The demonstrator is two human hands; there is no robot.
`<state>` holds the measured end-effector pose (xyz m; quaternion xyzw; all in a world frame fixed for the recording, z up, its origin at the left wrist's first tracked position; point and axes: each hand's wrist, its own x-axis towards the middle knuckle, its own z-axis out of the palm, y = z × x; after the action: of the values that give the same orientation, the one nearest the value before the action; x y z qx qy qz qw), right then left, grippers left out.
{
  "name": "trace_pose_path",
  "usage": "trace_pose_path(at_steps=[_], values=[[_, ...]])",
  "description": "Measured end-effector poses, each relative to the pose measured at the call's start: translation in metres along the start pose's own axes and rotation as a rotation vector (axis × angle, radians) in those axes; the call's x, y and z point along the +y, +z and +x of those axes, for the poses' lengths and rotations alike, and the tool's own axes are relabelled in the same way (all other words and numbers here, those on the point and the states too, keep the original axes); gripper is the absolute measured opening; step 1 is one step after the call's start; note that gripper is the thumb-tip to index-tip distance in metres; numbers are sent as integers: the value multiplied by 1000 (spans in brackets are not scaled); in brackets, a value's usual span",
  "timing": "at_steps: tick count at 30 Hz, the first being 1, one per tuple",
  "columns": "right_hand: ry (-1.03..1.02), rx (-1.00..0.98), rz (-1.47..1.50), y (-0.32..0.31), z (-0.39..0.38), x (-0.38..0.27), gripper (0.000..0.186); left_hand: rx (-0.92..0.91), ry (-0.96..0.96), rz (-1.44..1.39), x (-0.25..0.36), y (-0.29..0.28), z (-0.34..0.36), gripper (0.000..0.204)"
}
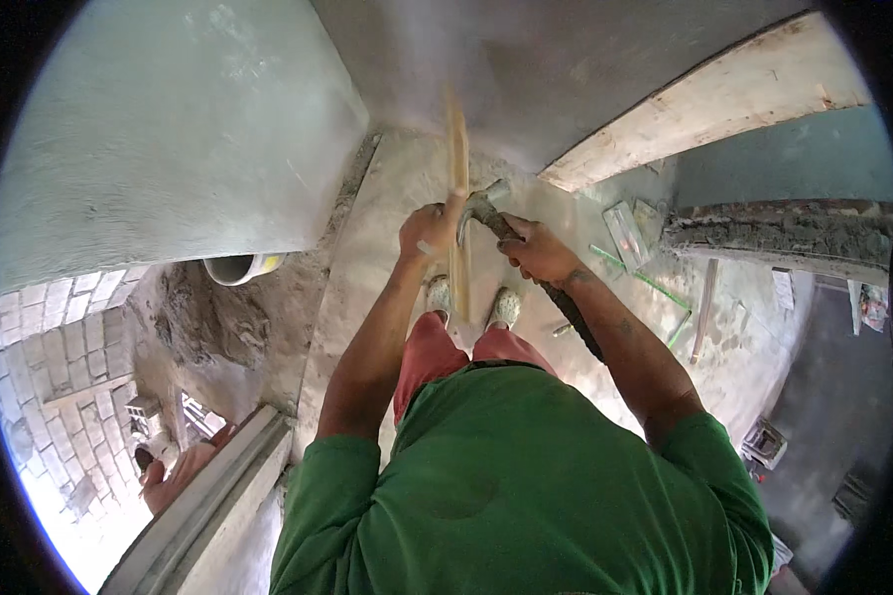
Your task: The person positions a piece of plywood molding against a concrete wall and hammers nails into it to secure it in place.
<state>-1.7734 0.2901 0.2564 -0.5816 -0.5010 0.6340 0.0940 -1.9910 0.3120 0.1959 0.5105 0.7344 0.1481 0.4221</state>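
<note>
Hammer (483, 206) with a claw head and dark handle sits in the right hand (536, 248), which grips it just below the head, the handle running back along the forearm. Its head lies against a narrow wooden strip (457, 159) that stands roughly upright before a grey plastered wall (169, 129). The left hand (429, 228) is clenched around this strip, just beside the hammer head. Below, two pale shoes (471, 302) stand on a dusty concrete ledge (387, 198). A wooden plank (704, 104) leans at right.
</note>
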Motion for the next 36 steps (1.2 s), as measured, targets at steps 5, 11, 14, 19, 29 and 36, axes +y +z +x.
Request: trace_pose_path(at_steps=[5, 11, 14, 19, 29, 36], values=[[61, -50, 35, -1, -2, 16, 45, -487, -5, -277, -27, 13, 9, 84], [114, -82, 175, -9, -3, 55, 51, -685, 77, -499, -25, 7, -15, 45], [109, -46, 199, -16, -5, 55, 50, -601, 39, -430, -19, 16, -24, 39], [126, -20, 140, -24, -13, 53, 50, -338, 20, -253, -9, 52, -37, 42], [124, -63, 15, -31, -33, 49, 50, -255, 65, -228, 3, 61, -50, 46], [48, -238, -240, -73, -12, 38, 71, -300, 232, -64, 6, 48, -57, 49]])
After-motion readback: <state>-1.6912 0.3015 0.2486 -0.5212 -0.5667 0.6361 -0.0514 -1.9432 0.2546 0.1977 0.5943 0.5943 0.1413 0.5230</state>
